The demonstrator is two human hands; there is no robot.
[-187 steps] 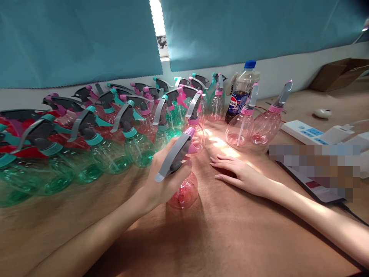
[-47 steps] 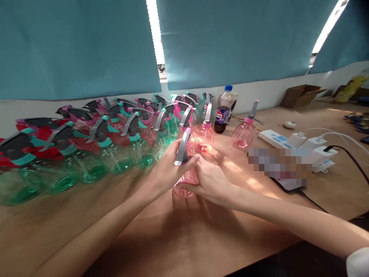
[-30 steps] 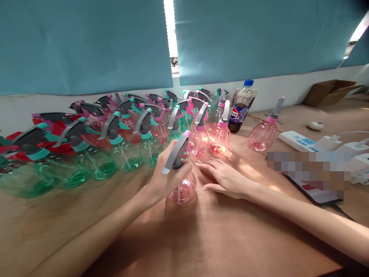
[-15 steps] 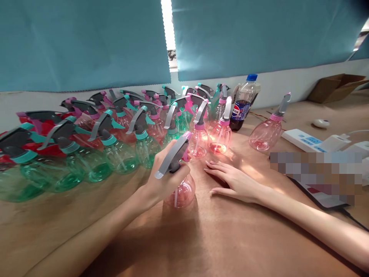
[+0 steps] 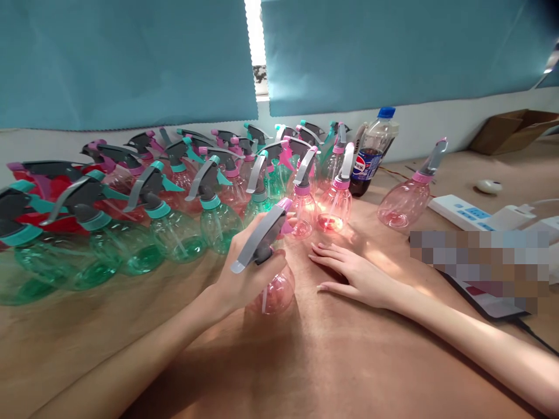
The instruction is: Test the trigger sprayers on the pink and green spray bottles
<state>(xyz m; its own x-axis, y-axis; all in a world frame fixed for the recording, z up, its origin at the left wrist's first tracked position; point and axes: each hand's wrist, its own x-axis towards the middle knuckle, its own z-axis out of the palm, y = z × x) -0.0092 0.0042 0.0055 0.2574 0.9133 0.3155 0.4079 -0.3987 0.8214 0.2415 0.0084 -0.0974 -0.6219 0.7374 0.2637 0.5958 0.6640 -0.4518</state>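
My left hand point(image 5: 248, 265) is closed around the neck of a pink spray bottle point(image 5: 276, 291) that stands on the brown tabletop point(image 5: 279, 361). The bottle's grey trigger head with its pink nozzle points up and away from me; part of the neck is hidden by my fingers. My right hand point(image 5: 353, 273) lies flat on the table to the right of that bottle, fingers spread, holding nothing. Just beyond my hands stand a pink spray bottle point(image 5: 302, 215) and another pink spray bottle point(image 5: 334, 209), lit by sunlight. A green spray bottle point(image 5: 220, 224) is to the left of my left hand.
Several green and pink spray bottles crowd the left and back. A cola bottle point(image 5: 367, 157) stands behind; a lone pink spray bottle point(image 5: 404, 201) is at right. Further right are a power strip point(image 5: 463, 212), a white mouse point(image 5: 488, 186), a cardboard box point(image 5: 510, 131) and a blurred-out device.
The view has shifted slightly. My left hand keeps its hold on the pink spray bottle, whose head tilts or turns very little. My right hand stays resting on the table.
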